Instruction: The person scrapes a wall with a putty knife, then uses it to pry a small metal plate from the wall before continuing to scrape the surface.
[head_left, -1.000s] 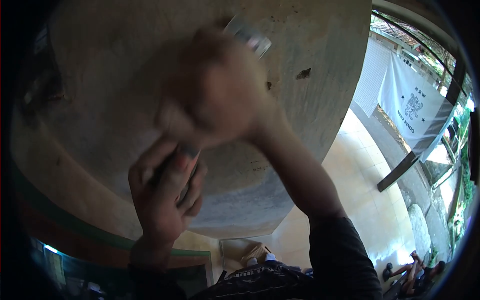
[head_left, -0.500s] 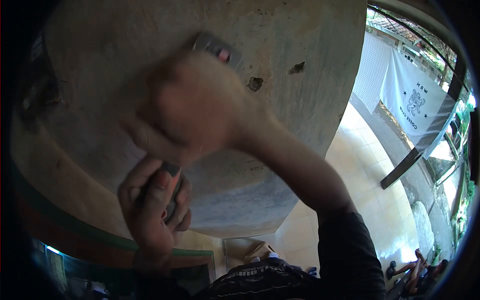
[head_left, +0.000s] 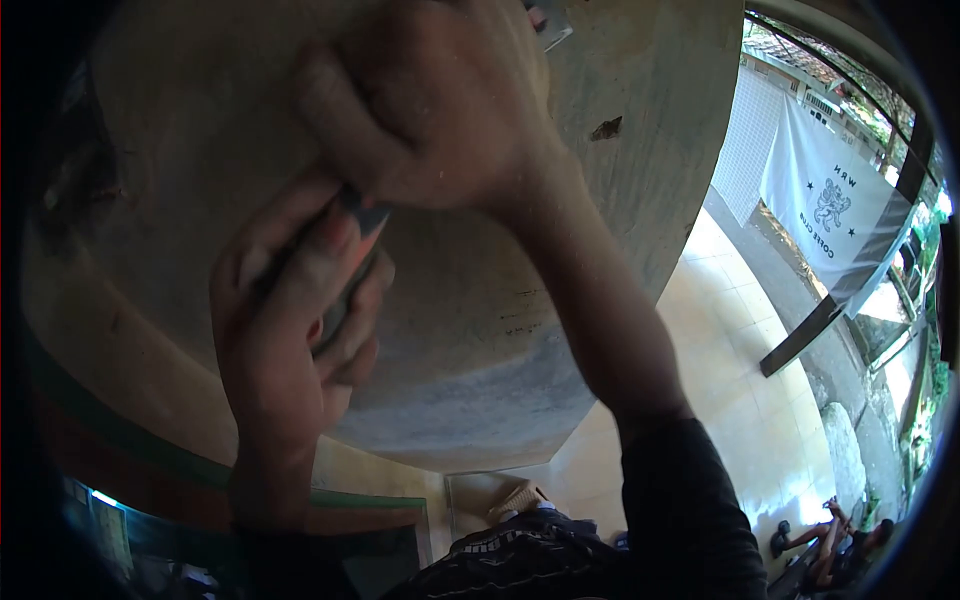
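My left hand (head_left: pixel 280 340) is wrapped round a dark tool with an orange-red stripe (head_left: pixel 366 236), whose exact kind I cannot make out. The thumb lies along its side and the fingers curl beneath it. My right hand (head_left: pixel 440 115) is closed in a fist right at the tool's upper end, its knuckles towards me. Whatever sits inside that fist is hidden. Partly covered by the right wrist, a small plate or box fixed to the wall (head_left: pixel 555 32) shows at the top edge.
A worn plaster wall (head_left: pixel 460 380) with a chipped hole (head_left: pixel 606 128) fills the middle. Tiled floor (head_left: pixel 720 370) runs along the right, past a post (head_left: pixel 800 337) and a printed white banner (head_left: pixel 825 195). Another person (head_left: pixel 840 545) sits at the lower right.
Both hands have moved upward in view, the right one also to the right, now covering most of the wall plate. The tool has stayed in my left hand.
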